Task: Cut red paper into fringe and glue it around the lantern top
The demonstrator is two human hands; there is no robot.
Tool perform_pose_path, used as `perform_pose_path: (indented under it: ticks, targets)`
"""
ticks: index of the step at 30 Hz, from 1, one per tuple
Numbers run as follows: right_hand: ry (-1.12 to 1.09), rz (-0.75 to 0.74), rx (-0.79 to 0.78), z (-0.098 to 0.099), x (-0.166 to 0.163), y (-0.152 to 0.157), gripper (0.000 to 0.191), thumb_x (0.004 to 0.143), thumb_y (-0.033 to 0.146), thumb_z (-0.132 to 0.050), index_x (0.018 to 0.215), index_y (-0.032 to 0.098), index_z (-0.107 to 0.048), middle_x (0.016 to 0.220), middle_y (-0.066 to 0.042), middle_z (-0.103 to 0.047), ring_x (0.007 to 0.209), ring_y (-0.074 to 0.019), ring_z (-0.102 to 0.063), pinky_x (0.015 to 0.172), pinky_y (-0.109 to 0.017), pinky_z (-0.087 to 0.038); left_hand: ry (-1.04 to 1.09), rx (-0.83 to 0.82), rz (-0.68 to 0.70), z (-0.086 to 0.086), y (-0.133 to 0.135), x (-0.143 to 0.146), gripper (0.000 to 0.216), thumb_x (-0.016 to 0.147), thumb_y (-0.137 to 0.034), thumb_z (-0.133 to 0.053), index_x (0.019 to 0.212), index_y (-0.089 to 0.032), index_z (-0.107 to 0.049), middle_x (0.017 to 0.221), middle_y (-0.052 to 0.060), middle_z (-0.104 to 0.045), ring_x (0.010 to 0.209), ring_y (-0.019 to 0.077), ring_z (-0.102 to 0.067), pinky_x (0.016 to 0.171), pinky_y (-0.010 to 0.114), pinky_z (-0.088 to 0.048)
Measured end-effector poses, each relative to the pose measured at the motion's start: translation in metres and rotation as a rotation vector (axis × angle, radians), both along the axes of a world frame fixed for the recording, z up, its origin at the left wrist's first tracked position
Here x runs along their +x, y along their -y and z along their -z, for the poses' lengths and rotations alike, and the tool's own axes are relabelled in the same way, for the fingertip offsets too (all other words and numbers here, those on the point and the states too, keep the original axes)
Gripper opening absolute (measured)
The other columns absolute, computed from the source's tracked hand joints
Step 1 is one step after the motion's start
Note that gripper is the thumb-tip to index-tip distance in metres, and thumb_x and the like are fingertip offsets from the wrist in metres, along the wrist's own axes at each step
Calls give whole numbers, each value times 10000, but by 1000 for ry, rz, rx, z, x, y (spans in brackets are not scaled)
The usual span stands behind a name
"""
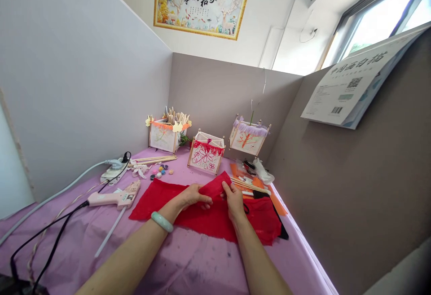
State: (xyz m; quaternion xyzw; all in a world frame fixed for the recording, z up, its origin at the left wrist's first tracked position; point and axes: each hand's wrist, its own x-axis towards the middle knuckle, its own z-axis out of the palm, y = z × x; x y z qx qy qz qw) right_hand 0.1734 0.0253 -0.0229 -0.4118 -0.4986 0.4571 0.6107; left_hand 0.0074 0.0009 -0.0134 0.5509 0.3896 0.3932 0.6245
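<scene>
Between my two hands is a folded strip of red fabric (pixel 216 187), raised a little over the table. My left hand (pixel 195 196), a pale green bangle (pixel 162 222) at its wrist, pinches the strip's left part with thumb and fingers. At the strip's right end, my right hand (pixel 233 197) grips it between thumb and fingertips. A larger sheet of red fabric (pixel 205 222) lies spread below both hands; whether the strip joins it is hidden. Just beyond stands a small lantern (pixel 206 156) with a stick frame, red fringe and drawn flowers.
A pink glue gun (pixel 116 198) lies left, its cables trailing to a power strip (pixel 115 171). Behind are a stick-filled lantern box (pixel 163 137) and a hanging purple-fringed lantern (pixel 249 138). Loose sticks (pixel 155 159) and small paint pots (pixel 160 169) lie nearby. Grey partitions (pixel 215 93) enclose the table.
</scene>
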Motion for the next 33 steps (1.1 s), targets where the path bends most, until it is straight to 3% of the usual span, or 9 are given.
perform_pose_path:
  ticks: [7, 18, 33]
  targets:
    - [-61, 78, -47, 6, 8, -9, 350, 637, 497, -662, 616, 163, -556, 448, 35, -538, 399, -99, -439, 408, -212, -320, 108, -50, -156, 0, -8, -6, 345, 623, -368, -730, 785, -80, -629, 720, 95, -676, 551, 133, -618, 529, 234, -483]
    - [-98, 40, -40, 4, 9, -9, 370, 629, 493, -676, 668, 141, -569, 579, -14, -621, 422, -78, -468, 378, -180, -325, 194, 4, -312, -4, -10, -10, 363, 645, -423, -705, 782, -116, -567, 709, 53, -656, 467, 88, -564, 475, 210, -451]
    - [-66, -20, -46, 2, 9, -5, 350, 622, 484, -678, 656, 156, -561, 585, 7, -619, 429, -82, -468, 390, -194, -317, 387, 5, -385, -2, -15, -15, 249, 688, -249, -671, 852, -141, -518, 820, 41, -667, 501, 86, -587, 521, 227, -491]
